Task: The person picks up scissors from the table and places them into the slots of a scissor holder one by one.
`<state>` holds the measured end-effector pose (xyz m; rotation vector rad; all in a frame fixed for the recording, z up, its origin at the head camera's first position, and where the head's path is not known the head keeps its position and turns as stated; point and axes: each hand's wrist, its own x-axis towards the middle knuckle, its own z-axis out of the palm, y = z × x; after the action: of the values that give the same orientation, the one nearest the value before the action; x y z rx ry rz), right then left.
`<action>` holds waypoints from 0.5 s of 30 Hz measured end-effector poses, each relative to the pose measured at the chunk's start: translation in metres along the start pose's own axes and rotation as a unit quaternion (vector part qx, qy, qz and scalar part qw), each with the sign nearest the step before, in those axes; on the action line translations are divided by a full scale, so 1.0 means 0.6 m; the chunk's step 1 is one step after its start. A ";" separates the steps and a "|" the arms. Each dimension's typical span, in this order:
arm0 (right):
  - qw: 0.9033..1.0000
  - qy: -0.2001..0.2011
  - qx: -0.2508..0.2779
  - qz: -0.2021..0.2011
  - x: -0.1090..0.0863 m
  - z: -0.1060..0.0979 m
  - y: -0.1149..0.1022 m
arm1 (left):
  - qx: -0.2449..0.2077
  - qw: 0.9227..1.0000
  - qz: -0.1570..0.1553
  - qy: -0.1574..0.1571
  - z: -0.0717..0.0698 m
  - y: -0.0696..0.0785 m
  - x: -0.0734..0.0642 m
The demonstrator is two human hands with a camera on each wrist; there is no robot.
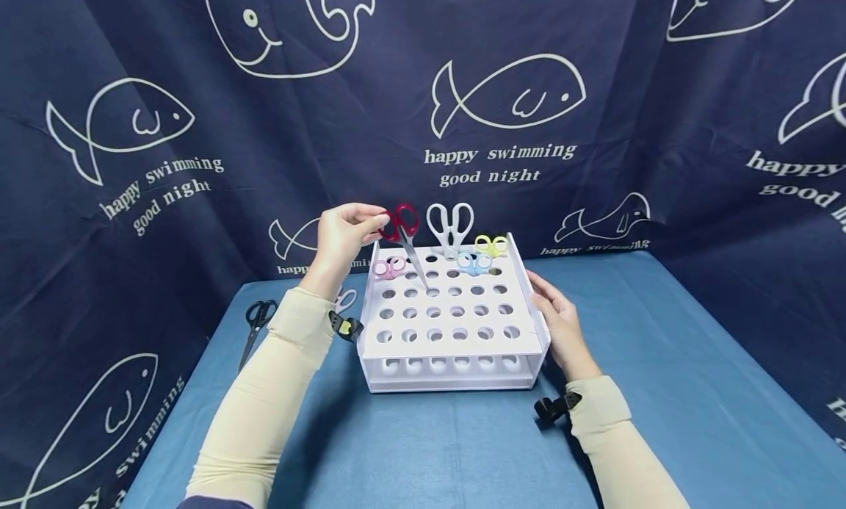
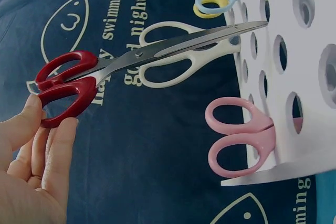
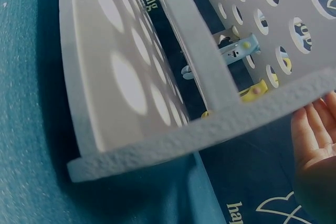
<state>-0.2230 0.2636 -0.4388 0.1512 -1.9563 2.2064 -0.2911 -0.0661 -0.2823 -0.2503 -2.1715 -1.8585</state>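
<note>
My left hand pinches the red-handled scissors by one handle loop, above the white rack. The blades point down, closed together, with the tip right at a hole in the middle rows. My right hand rests against the rack's right side panel, its fingers fairly straight in the right wrist view. Standing in the rack's holes are white scissors, yellow scissors, light blue scissors and pink scissors.
On the blue tablecloth at the left lie black scissors. Pale-handled scissors show partly behind my left wrist. A dark fish-print curtain hangs behind the table.
</note>
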 end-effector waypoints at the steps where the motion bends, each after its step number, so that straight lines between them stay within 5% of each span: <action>1: 1.000 -0.001 0.001 0.000 0.000 0.000 0.000 | 0.005 1.000 -0.003 -0.001 0.001 -0.001 -0.001; 15: 1.000 0.004 0.000 -0.004 0.001 0.001 0.002 | 0.052 0.998 0.000 -0.037 0.014 -0.008 -0.008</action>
<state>-0.2238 0.2631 -0.4398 0.1490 -1.9488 2.1987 -0.2886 -0.0583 -0.2895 -0.3009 -2.3096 -1.7561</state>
